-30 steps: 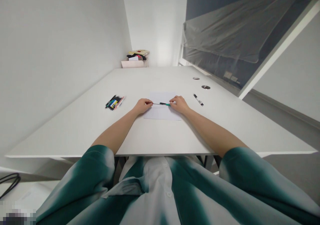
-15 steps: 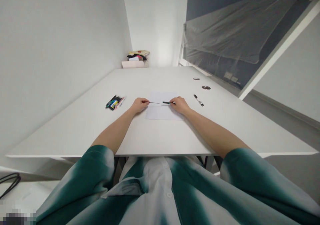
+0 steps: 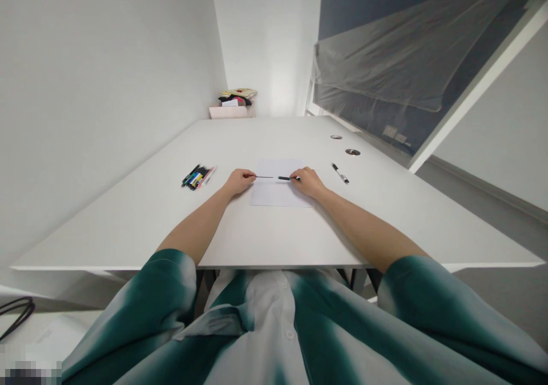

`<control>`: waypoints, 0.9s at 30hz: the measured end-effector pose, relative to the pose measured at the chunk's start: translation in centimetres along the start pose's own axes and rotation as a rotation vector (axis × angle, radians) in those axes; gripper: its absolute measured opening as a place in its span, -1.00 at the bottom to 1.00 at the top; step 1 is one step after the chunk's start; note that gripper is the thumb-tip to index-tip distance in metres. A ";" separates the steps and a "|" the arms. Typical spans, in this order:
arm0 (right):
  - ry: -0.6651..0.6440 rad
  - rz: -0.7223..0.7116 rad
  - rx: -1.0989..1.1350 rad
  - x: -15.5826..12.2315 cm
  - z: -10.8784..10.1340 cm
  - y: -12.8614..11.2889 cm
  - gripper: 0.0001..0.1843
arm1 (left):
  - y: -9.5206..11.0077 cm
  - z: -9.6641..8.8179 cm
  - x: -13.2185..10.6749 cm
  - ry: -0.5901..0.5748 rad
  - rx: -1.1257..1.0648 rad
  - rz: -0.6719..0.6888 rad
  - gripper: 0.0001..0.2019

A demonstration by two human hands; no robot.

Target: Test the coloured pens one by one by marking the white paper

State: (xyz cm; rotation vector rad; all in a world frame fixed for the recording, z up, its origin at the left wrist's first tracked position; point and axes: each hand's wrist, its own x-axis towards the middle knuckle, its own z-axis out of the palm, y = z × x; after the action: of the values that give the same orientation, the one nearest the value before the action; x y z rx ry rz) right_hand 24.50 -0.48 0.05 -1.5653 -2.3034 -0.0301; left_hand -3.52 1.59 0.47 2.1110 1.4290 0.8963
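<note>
the left hand (image 3: 240, 182) and right hand (image 3: 306, 181) pinch a slim black-and-green pen (image 3: 287, 177) by its two ends, a sound hold on something so light and stiff, just above a white paper sheet (image 3: 274, 193) on the white tabletop (image 3: 128, 225).

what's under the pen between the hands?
A white sheet of paper on the white table lies under the pen. The left hand and right hand hide its ends and whatever is beneath them.
</note>
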 end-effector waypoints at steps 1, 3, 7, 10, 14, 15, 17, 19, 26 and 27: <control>-0.003 0.005 -0.001 0.0 -0.1 -0.1 -0.68 | 0.0 0.0 0.0 -0.002 -0.003 0.004 -0.76; -0.014 0.011 -0.005 -0.1 -0.3 -0.3 -0.68 | 0.0 0.1 0.0 -0.009 -0.013 0.008 -0.75; -0.017 -0.003 0.002 -0.2 -0.5 -0.7 -0.69 | 0.0 0.5 0.1 -0.028 -0.018 0.010 -0.74; -0.011 -0.056 0.044 -0.2 -0.2 -1.1 -0.71 | 0.4 1.2 0.0 -0.039 -0.008 0.034 -0.75; -0.026 -0.111 0.119 -0.3 0.2 -1.9 -0.72 | 1.5 2.3 -0.1 -0.053 0.016 0.103 -0.74; -0.023 -0.109 0.133 -0.3 0.3 -2.0 -0.72 | 1.7 2.5 -0.1 -0.045 0.021 0.110 -0.73; -0.011 -0.100 0.156 -0.3 0.4 -2.1 -0.73 | 2.1 2.9 -0.2 -0.020 0.017 0.104 -0.73; 0.008 -0.099 0.172 -0.4 0.6 -2.0 -0.73 | 2.2 3.0 -0.2 -0.009 -0.009 0.084 -0.70; 0.038 -0.109 0.175 -0.4 0.7 -1.8 -0.74 | 1.4 3.2 0.1 -0.054 -0.099 0.025 -0.66; 0.036 -0.106 0.171 -0.4 0.7 -1.8 -0.74 | 1.4 3.2 0.1 -0.052 -0.107 0.033 -0.67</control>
State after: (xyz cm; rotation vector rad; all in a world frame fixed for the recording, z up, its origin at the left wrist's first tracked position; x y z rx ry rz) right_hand 22.77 -1.43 -0.42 -1.3476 -2.2933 0.1085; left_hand -0.31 1.20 -0.78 2.0684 1.2949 0.9034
